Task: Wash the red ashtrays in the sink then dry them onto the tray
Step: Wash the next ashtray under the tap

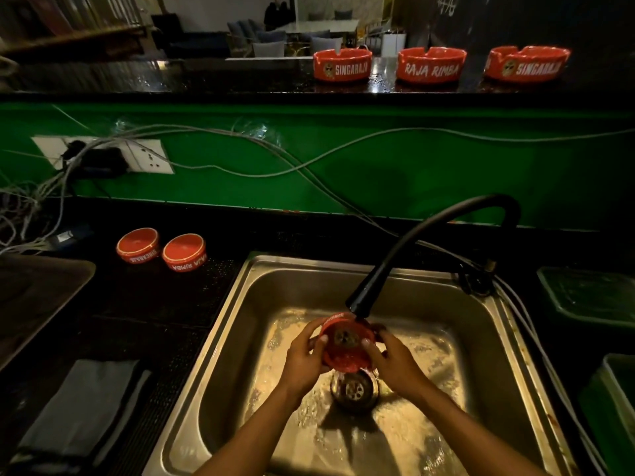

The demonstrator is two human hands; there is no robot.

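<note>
A red ashtray (345,341) is held tilted over the steel sink (261,290), right under the black tap spout (357,305) with water running onto it. My left hand (304,355) grips its left rim and my right hand (395,362) grips its right rim. Below it lies the drain (354,389). Two red ashtrays (139,244) (184,251) sit upside down on the dark counter left of the sink. Three more red ashtrays (342,65) (431,65) (527,63) stand upright on the upper bar ledge.
A dark tray (37,293) lies at the far left, a folded grey cloth (82,407) in front of it. Loose cables (240,146) and a wall socket (103,154) run along the green wall. Green containers (591,297) (615,407) stand right of the sink.
</note>
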